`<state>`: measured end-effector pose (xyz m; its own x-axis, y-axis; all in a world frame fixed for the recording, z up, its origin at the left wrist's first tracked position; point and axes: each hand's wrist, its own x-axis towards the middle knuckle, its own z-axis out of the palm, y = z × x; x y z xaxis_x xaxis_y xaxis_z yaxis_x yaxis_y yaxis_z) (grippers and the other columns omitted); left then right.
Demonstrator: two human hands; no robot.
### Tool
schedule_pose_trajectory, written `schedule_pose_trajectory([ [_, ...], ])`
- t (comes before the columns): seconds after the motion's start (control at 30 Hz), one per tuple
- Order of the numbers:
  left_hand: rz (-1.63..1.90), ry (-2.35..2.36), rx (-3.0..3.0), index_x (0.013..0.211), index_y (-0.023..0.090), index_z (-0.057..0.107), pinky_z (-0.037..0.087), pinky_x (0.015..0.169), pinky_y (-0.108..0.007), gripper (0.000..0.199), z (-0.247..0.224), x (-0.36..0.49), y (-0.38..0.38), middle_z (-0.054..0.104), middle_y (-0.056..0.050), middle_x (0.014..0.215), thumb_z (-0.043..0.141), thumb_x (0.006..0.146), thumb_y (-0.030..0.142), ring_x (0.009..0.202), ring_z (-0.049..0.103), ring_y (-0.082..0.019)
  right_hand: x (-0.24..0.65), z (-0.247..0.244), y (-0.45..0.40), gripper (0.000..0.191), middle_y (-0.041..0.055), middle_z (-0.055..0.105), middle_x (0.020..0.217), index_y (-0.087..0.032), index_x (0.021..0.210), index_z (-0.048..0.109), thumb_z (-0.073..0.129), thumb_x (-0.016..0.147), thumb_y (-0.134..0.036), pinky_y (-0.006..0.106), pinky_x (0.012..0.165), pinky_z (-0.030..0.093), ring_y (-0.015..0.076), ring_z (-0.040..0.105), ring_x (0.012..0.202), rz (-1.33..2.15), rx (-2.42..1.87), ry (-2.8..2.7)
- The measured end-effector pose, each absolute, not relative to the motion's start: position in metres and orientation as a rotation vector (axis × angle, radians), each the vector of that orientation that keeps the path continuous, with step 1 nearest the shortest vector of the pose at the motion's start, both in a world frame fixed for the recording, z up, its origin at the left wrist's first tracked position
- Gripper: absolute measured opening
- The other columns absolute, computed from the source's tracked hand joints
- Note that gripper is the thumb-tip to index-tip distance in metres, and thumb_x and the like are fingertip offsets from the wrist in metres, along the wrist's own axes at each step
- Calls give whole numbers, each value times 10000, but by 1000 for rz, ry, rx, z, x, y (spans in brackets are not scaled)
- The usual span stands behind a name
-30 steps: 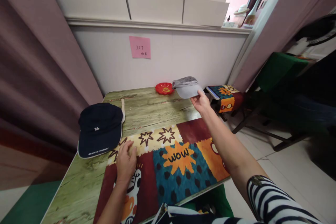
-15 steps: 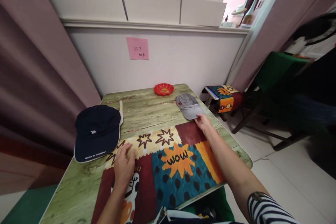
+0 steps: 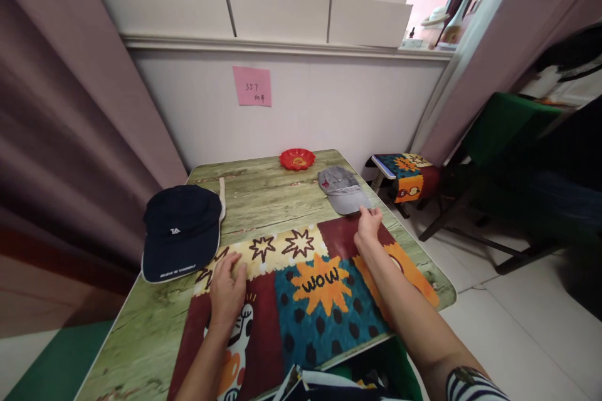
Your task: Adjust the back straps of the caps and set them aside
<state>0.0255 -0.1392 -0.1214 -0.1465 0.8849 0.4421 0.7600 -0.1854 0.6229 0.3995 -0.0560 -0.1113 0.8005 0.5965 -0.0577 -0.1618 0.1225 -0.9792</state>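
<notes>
A colourful mat point(image 3: 329, 332) with "WOW" lettering lies along the near side of the wood-patterned table point(image 3: 254, 200). My left hand point(image 3: 228, 288) rests on the mat's left part, fingers apart and holding nothing. At the brim of a grey cap point(image 3: 342, 191) is my right hand point(image 3: 369, 223), above the mat's upper right; its fingers are bent, and whether they grip the brim cannot be made out. On the table's left side sits a dark blue cap point(image 3: 181, 232) with small white lettering.
A red scalloped dish point(image 3: 297, 159) stands at the table's back edge. Behind it, a pink note point(image 3: 253, 86) is on the wall. To the right are a small stool point(image 3: 407, 175) with a similar mat and a green chair point(image 3: 520, 122). Part of a person shows at the far right.
My right hand has moved slightly up and its fingers have shifted along the grey brim. The view has shifted a little. Both caps remain in place on the table.
</notes>
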Motion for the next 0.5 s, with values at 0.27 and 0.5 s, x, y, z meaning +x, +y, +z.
schedule_pose_trajectory([
  [0.27,1261,1894,1869,1016,176,630,422,1058,-455,268,-117,33,-147,647,-143,1174,484,864,341,1162,584,-282,291,-83,-84,366,82,701,1090,-193,1061,666,525,884,-482,293,836,540,187,667,974,856,-1103,-935],
  [0.5,1282,1893,1842,1016,176,637,430,1053,-456,233,-117,37,-157,646,-140,1172,497,851,263,1165,583,-273,248,-121,-77,330,26,696,698,-178,908,706,581,827,-472,239,599,521,151,655,626,1061,-1263,-1046],
])
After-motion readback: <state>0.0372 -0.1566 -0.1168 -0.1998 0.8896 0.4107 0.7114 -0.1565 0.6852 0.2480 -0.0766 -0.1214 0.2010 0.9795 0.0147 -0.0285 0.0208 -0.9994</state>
